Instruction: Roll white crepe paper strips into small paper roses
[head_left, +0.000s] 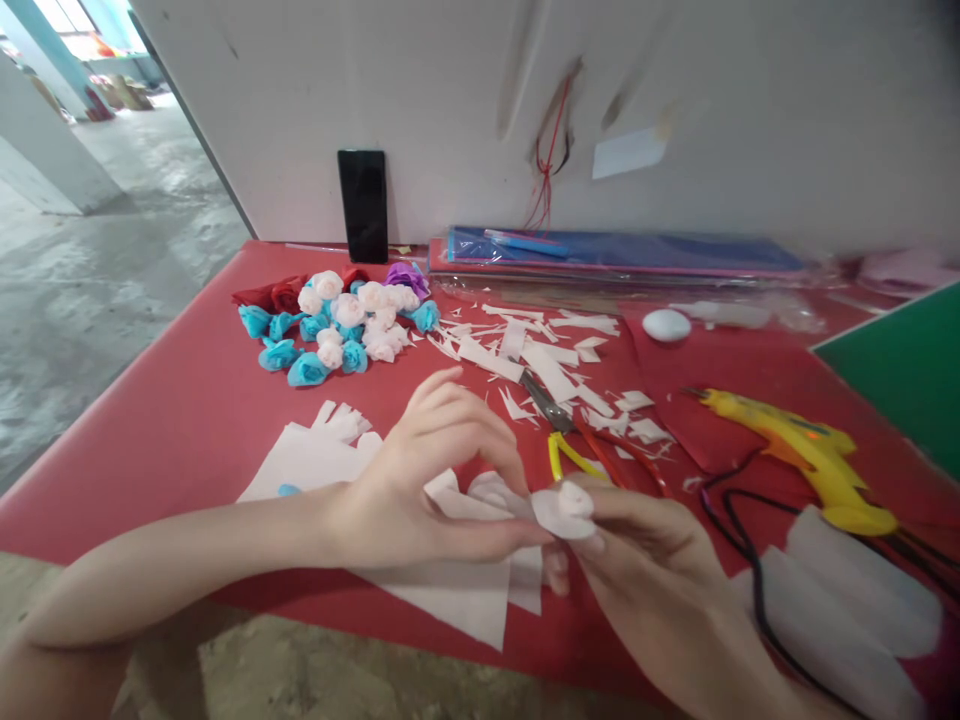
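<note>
Red covering stretches over the bench [172, 420], a pale wall panel [450, 90] rising behind it at twelve o'clock. Into the middle we go: left hand [427, 480], forearm coming in from eight o'clock, wrist arched, index finger and thumb curved into a C, the other fingers lifted. Their tips are right at the petal's edge, though I can't tell whether they pinch it. Right hand [660, 570], in from five o'clock, is clamped on the white paper flower [574, 500], near the front of the bench. That rolled bud faces up, its broad petal flaring toward nine o'clock; the base is hidden by fingers, so the long axis can't be judged.

Around the flower now! Pliers [555, 412] at twelve, yellow handles partly behind the right hand, white scraps [551, 372] just beyond. Blossom cluster [349, 310] at ten, phone [364, 205] upright past it. White sheets [300, 462] at nine, partly covered by the left hand. Yellow glue gun [802, 445] between two and three, its black cable [757, 580] looping down to four.
</note>
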